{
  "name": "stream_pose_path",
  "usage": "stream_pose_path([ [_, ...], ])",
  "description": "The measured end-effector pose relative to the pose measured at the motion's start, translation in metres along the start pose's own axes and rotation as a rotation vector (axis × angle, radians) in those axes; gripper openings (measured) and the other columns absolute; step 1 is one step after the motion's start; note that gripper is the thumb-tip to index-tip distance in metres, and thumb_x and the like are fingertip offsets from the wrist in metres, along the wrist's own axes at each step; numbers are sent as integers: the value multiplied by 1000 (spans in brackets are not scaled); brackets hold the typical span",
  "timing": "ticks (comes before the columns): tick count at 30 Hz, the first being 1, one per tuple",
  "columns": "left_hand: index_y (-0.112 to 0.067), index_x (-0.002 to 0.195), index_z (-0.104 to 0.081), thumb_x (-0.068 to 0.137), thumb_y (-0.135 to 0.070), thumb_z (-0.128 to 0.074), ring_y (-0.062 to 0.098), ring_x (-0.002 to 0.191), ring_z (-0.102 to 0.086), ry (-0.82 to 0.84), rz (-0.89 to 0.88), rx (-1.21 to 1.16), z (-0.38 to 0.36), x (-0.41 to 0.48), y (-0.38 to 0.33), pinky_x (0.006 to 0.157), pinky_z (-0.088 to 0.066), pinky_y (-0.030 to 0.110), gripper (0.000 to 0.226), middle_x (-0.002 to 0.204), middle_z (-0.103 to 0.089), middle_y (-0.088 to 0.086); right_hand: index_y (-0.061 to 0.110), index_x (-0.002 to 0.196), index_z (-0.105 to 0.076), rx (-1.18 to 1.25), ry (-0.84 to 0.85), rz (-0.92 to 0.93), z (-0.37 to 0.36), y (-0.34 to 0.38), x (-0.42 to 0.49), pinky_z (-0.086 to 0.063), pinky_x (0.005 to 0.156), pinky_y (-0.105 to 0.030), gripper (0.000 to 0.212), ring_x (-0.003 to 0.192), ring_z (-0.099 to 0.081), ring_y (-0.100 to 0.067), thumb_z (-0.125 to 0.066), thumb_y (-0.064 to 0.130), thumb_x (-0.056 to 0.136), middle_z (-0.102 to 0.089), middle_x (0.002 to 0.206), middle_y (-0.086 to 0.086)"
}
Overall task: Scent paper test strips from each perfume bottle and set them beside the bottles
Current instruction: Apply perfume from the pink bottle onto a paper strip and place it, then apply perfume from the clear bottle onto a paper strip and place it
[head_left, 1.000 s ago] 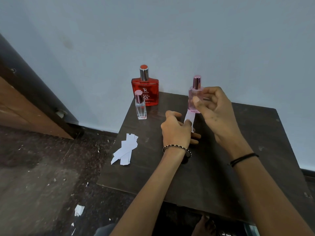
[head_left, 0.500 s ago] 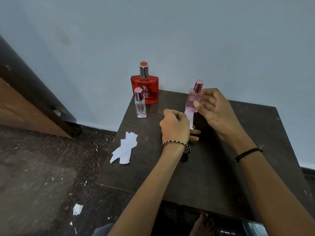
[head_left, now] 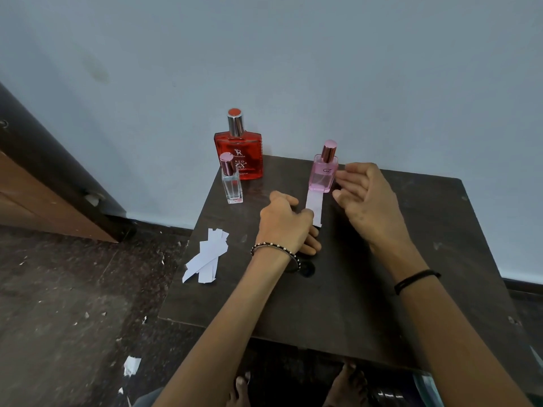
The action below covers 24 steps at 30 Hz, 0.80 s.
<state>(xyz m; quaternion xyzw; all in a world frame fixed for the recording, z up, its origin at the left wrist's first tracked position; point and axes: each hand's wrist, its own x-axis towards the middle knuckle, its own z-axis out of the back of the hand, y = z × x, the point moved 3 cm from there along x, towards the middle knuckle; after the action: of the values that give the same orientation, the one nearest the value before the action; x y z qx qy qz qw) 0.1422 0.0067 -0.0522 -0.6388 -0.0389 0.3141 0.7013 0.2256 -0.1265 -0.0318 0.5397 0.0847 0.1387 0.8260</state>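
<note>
A pink perfume bottle [head_left: 322, 173] stands upright on the dark table [head_left: 367, 289], capped. My right hand [head_left: 364, 198] is just to its right, fingers spread, no longer gripping it. A white paper strip [head_left: 314, 205] lies in front of the pink bottle, and my left hand [head_left: 286, 226] pinches its near end. A large red bottle [head_left: 238, 154] and a small clear bottle [head_left: 231, 183] stand at the table's back left corner.
A loose pile of white paper strips [head_left: 207, 255] lies at the table's left edge, partly overhanging. Paper scraps [head_left: 131, 365] litter the dark floor on the left. A wall runs right behind the table. My bare feet show under the table's near edge.
My right hand has set the pink bottle down upright on the table and opened off it. My left hand still holds the strip, now lying in front of the bottle.
</note>
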Motion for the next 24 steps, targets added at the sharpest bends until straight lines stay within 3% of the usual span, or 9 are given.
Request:
stream_pose_path([
  [2, -18, 96, -46, 89, -4, -56, 23, 38, -66, 11, -14, 33, 1, -1, 0, 39, -53, 28, 18, 55, -69, 6, 21, 135, -51, -55, -65, 4, 0, -1, -10, -46, 81, -4, 48, 103, -63, 8, -70, 5, 94, -65, 123, 11],
  [4, -14, 91, -55, 89, -6, -57, 21, 38, -66, 30, -25, 68, 1, -2, -1, 39, -54, 27, 9, 51, -69, 3, 24, 128, -53, -77, -121, 11, -1, -3, -23, -46, 76, -1, 43, 95, -62, 13, -70, 5, 94, -66, 115, 12],
  [14, -10, 86, -64, 89, -13, -58, 17, 35, -63, 47, -32, 109, 17, -13, -3, 39, -52, 25, 7, 46, -67, -1, 20, 128, -56, -135, -181, 63, -19, 5, -68, -41, 75, 7, 38, 93, -58, 13, -70, 9, 94, -65, 107, 12],
  [20, -19, 89, -68, 93, -25, -63, 1, 29, -48, 1, -202, 251, 53, -18, -10, 33, -38, 13, 9, 51, -66, -5, 22, 121, -57, -120, -45, 147, -46, 29, -82, -43, 77, 5, 32, 89, -60, 14, -71, 11, 94, -65, 106, 12],
  [24, -22, 89, -72, 91, -32, -68, -4, 36, -51, -43, -303, 319, 91, -23, -15, 39, -35, 5, 11, 44, -61, -9, 22, 115, -60, -84, 57, 204, -68, 43, -93, -46, 77, 0, 28, 96, -62, 11, -74, 13, 92, -67, 105, 11],
])
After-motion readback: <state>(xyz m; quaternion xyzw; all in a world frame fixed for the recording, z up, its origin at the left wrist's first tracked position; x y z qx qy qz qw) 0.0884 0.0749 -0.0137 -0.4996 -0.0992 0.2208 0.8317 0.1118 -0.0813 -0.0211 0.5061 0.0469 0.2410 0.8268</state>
